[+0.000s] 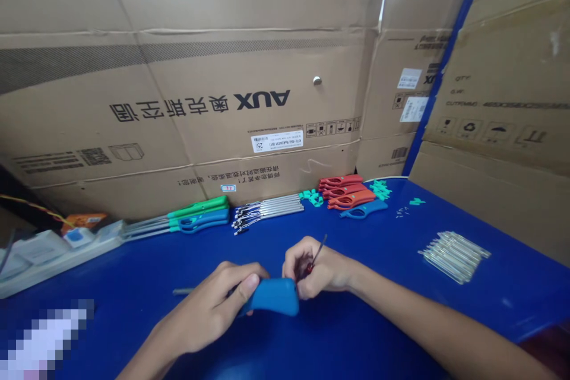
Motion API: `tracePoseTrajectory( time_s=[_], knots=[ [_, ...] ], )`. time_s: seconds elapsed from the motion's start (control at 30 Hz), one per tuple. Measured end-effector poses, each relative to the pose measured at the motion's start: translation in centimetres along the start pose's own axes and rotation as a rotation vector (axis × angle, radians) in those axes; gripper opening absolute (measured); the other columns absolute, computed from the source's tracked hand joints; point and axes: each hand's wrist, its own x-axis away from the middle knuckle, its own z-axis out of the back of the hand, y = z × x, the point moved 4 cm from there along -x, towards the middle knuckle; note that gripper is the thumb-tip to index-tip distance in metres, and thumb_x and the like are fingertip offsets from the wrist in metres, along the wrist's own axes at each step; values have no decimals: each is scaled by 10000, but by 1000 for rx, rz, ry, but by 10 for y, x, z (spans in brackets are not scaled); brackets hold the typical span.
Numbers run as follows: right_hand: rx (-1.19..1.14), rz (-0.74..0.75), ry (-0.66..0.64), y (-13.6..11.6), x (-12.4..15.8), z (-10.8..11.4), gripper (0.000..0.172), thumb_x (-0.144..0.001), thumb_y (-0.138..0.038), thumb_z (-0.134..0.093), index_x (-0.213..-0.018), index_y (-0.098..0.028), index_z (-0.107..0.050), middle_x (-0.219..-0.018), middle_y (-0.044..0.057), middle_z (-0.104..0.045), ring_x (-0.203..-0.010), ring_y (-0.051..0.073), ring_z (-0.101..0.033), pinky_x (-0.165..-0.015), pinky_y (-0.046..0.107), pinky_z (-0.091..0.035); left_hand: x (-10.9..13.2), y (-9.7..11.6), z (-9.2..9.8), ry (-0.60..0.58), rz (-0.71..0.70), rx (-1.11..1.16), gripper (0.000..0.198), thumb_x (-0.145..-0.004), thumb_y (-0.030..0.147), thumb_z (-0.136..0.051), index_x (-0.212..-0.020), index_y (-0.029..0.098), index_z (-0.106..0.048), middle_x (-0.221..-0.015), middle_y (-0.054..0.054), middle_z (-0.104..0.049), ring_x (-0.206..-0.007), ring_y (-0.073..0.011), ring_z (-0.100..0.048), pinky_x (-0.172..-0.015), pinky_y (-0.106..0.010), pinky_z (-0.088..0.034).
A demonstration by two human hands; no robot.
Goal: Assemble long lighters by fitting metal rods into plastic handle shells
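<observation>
My left hand (209, 309) grips a blue plastic utility lighter handle (271, 297), and its thin metal tube (183, 291) sticks out to the left. My right hand (316, 267) pinches a small red part with a thin dark rod (312, 264) against the handle's right end. The fingers hide most of this part, so its exact shape is hard to tell. Both hands are over the blue table near its middle.
A blue table (378, 285) holds green and blue lighter bodies (198, 217), metal tubes with wires (267, 211), red handles (345, 192), teal small parts (380, 189) and a bundle of metal rods (455, 256). Cardboard boxes (222, 119) stand behind; a power strip (62, 255) lies left.
</observation>
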Motion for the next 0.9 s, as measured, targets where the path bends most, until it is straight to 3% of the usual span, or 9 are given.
tracePoseTrajectory(
  time_s=[0.1, 0.17, 0.27, 0.33, 0.43, 0.57, 0.73, 0.9],
  knots=[
    [-225, 111, 95, -3, -3, -4, 240, -458, -137, -792, -597, -133, -596, -505, -31, -564, -376, 61, -422, -376, 183, -279, 1, -4, 8, 159, 46, -29, 378, -997, 444, -306, -946, 212, -601, -847, 8, -637, -767, -141, -571, -729, -238, -424],
    [-303, 172, 163, -6, -4, -6, 227, -474, -127, -793, -573, -135, -589, -509, -32, -546, -393, 56, -410, -390, 184, -258, 0, -7, 10, 194, 93, 42, 367, -989, 470, -308, -999, 212, -569, -822, 9, -603, -682, -127, -553, -631, -227, -443],
    [-337, 235, 277, -11, -4, -3, 224, -488, -124, -789, -557, -138, -576, -525, -32, -537, -435, 56, -409, -425, 193, -257, -1, -13, 5, 122, 162, 272, 339, -938, 525, -412, -1093, 231, -478, -815, 28, -514, -509, -78, -437, -417, -183, -393],
    [-292, 253, 365, -12, -5, 3, 222, -506, -139, -776, -567, -145, -562, -530, -37, -532, -447, 58, -407, -442, 200, -264, -4, -14, -2, 43, 196, 428, 394, -875, 525, -537, -1131, 251, -417, -872, 28, -477, -497, -61, -413, -380, -174, -411],
    [12, 288, 519, -13, -4, 14, 181, -529, -147, -730, -592, -154, -561, -521, -43, -524, -457, 67, -415, -466, 213, -301, -8, -15, -10, 10, 237, 522, 413, -838, 500, -593, -1096, 232, -414, -862, 25, -450, -575, -89, -490, -453, -226, -520],
    [605, 408, 635, -9, -1, 16, 78, -585, -124, -625, -623, -155, -564, -577, -26, -538, -507, 85, -460, -502, 211, -352, -11, -19, -18, -30, 345, 368, 310, -859, 481, -539, -861, 176, -482, -714, 41, -458, -548, -108, -521, -489, -248, -526],
    [1193, 553, 518, 3, 1, 6, 125, -634, -44, -530, -646, -166, -509, -663, -4, -520, -570, 99, -467, -547, 208, -367, -9, -27, -21, -104, 410, 156, 300, -871, 466, -480, -833, 172, -522, -688, 24, -543, -536, -137, -552, -477, -235, -440],
    [1501, 473, 400, 7, -1, 4, 171, -682, -17, -508, -640, -174, -455, -706, 22, -516, -656, 130, -475, -602, 223, -368, -9, -30, -17, -3, 373, -94, 331, -798, 460, -566, -1005, 202, -549, -795, 3, -604, -694, -178, -572, -578, -245, -401]
  ],
)
